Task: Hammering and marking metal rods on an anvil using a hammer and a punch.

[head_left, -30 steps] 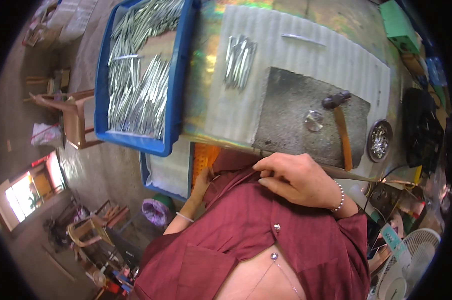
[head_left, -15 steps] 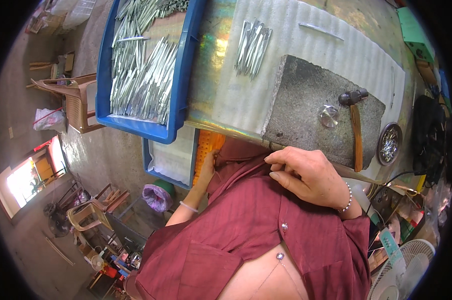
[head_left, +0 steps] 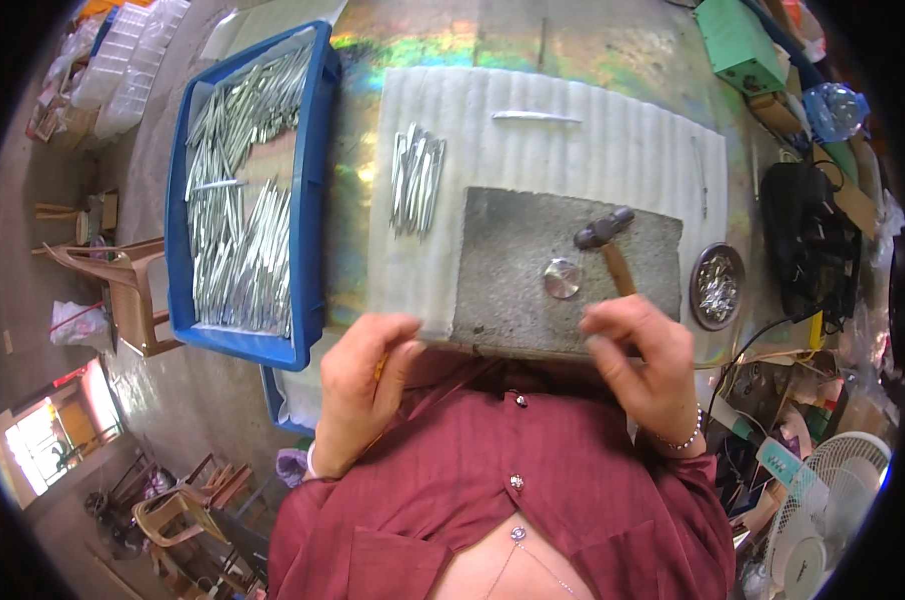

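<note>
My left hand (head_left: 358, 385) rests at the table's near edge, fingers spread, its tips touching the white ribbed mat (head_left: 573, 140). My right hand (head_left: 643, 365) is curled over the front edge of the grey stone block (head_left: 513, 290). Its fingertips are at the near end of the wooden handle of a hammer (head_left: 605, 232). Whether they grip the handle is unclear. A small round metal disc (head_left: 563, 278) lies on the block beside the hammer. A bundle of thin metal strips (head_left: 416, 180) lies on the mat left of the block, and a single strip (head_left: 536, 117) lies farther back.
A blue tray (head_left: 313, 150) full of metal strips sits at the left. A round dish (head_left: 718, 287) of small metal bits stands right of the block. A green box (head_left: 743, 45), black gear (head_left: 803, 240) and a white fan (head_left: 823, 500) crowd the right side. Plastic chairs (head_left: 123, 290) stand below left.
My right hand moved from my shirt front up to the block's edge by the hammer handle. My left hand rose from under the table to its edge. The view shifted.
</note>
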